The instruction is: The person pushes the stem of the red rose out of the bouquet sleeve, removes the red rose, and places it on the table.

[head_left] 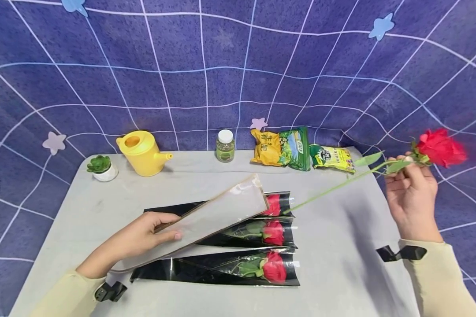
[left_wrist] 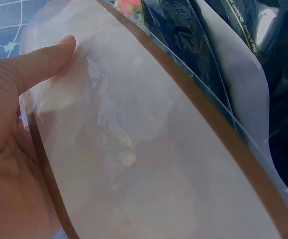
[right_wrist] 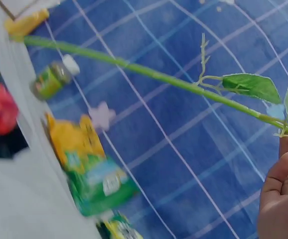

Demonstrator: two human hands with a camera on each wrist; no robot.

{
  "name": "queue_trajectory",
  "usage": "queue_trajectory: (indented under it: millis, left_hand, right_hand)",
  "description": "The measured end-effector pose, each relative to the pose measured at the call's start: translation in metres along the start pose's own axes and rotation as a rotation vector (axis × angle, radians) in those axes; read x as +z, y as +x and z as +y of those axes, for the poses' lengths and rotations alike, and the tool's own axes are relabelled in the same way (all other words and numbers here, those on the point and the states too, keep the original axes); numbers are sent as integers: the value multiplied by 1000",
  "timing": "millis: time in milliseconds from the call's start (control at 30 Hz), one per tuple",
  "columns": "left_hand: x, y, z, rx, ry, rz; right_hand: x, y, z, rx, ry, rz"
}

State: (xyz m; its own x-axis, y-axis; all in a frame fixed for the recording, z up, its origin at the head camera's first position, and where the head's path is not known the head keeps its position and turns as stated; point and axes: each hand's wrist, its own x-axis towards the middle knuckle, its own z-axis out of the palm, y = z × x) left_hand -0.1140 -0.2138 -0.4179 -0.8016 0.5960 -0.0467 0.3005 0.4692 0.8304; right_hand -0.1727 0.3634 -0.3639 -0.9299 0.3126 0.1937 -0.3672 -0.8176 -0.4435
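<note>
Counting from left to right through my feed, I find one potted succulent (head_left: 103, 169) on the tabletop (head_left: 325, 251), then one yellow watering can (head_left: 143, 154) with its spout toward the right. Below it, the left hand (head_left: 143, 233) is closed on one brown-edged wrapping sleeve (head_left: 218, 215), thumb laid on top, and I see that sleeve slanting across three black-wrapped roses (head_left: 275, 267) stacked in rows, their red blooms at the right ends. One white-capped bottle (head_left: 225, 147) stands behind, followed by three packets: one orange (head_left: 265, 149), one green (head_left: 297, 147) and one yellow-green (head_left: 335, 158). Farthest right, I have the right hand (head_left: 412, 193) raised, fingers curled round one loose rose (head_left: 440, 147) just below its bloom, the bare stem running down leftward above the tabletop.
</note>
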Motion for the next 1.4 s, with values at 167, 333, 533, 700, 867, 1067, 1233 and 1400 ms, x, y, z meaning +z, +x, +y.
queue_trajectory:
  millis: [167, 333, 533, 700, 867, 1067, 1233, 1400]
  left_hand:
    - [-1, 0, 1, -6, 10, -9]
    - [-1, -2, 1, -15, 22, -6]
    - [0, -2, 1, -5, 34, -4]
    - [1, -1, 2, -4, 27, -7]
    - [2, -1, 3, -20, 23, -12]
    - [2, 0, 5, -28, 28, -9]
    - [3, 1, 6, -26, 30, -18]
    - [4, 1, 6, -32, 33, -21]
  right_hand:
    - [-16, 10, -21, 52, -95, -76]
    - [-34, 17, -28, 130, -338, -173]
    - [-59, 23, -28, 312, -912, -206]
    - [-76, 26, -19, 404, -1536, -258]
    - [-92, 29, -11, 449, -1797, -323]
    - [-108, 34, -4, 410, -1961, -371]
    - [-117, 40, 0, 346, -2073, -392]
    - [-125, 46, 2, 351, -2139, -443]
